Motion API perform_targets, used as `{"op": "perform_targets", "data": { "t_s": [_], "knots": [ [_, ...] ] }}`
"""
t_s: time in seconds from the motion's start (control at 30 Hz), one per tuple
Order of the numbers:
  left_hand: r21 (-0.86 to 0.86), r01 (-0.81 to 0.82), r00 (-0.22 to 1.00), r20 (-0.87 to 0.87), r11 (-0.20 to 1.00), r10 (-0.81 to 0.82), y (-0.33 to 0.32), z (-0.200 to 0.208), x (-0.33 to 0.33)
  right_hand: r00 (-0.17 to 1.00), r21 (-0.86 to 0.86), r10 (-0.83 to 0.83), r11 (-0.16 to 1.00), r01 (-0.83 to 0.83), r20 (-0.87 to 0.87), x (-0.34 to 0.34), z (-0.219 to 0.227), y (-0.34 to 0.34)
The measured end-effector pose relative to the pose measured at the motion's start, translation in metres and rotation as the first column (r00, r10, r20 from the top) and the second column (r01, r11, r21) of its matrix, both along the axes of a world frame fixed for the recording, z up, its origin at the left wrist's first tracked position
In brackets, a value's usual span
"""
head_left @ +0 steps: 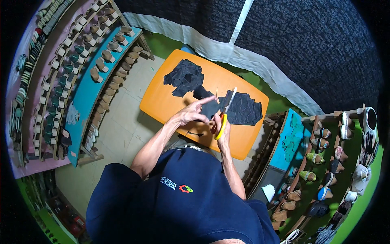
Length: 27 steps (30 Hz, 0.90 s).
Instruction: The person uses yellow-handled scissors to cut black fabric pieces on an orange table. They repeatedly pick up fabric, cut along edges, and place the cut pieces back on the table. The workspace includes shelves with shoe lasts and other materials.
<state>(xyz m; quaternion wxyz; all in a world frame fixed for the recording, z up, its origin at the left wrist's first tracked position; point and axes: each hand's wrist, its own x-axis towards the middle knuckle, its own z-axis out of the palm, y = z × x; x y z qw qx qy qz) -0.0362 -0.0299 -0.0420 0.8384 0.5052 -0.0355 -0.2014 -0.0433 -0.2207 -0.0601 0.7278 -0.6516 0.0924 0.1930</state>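
Over the orange table, my left hand (190,114) has its thumb and index finger stretched wide apart, and I see nothing gripped in it. My right hand (221,128) is closed round the yellow handle of a pair of scissors (222,127). Their bright blades point up and away over the black cloth. Under and beyond the hands lie dark cut pieces: a crumpled black heap (185,77) at the far left and a flatter stack of black pieces (245,109) on the right. A smaller black piece (209,109) shows between my hands; whether a fingertip touches it is unclear.
The orange table (158,95) stands before me. Wooden racks with shoe lasts (107,55) and a turquoise shelf (83,101) rise at left. At right are a turquoise surface with green scraps (292,140) and racks of shoes (315,158). A dark patterned curtain (308,49) hangs behind.
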Motion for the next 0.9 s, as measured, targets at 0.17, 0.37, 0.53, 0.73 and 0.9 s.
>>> {"op": "perform_targets", "data": {
  "t_s": [0.17,0.37,0.53,0.73,0.9],
  "knots": [
    [0.115,0.21,0.969,-0.156,0.971,-0.191,0.007,0.002,-0.003,0.991,0.01,-0.105,0.994,0.105,0.081,0.007,0.001,-0.002],
    [0.008,-0.338,0.9,-0.29,0.941,0.326,-0.005,-0.032,0.002,0.998,-0.006,-0.028,1.0,0.029,0.06,0.0,-0.006,0.007],
    [0.015,-0.533,0.827,-0.205,0.846,0.524,-0.015,-0.045,0.009,0.998,0.089,0.022,0.996,-0.027,0.052,-0.01,-0.011,0.021],
    [0.025,-0.463,0.882,-0.088,0.886,0.464,0.012,-0.014,0.018,0.98,0.035,0.158,0.987,-0.155,-0.118,-0.018,-0.015,0.004],
    [0.03,-0.42,0.906,-0.049,0.907,0.421,0.035,-0.002,0.028,0.919,-0.157,0.393,0.909,-0.387,0.013,-0.03,-0.008,-0.006]
  ]
}}
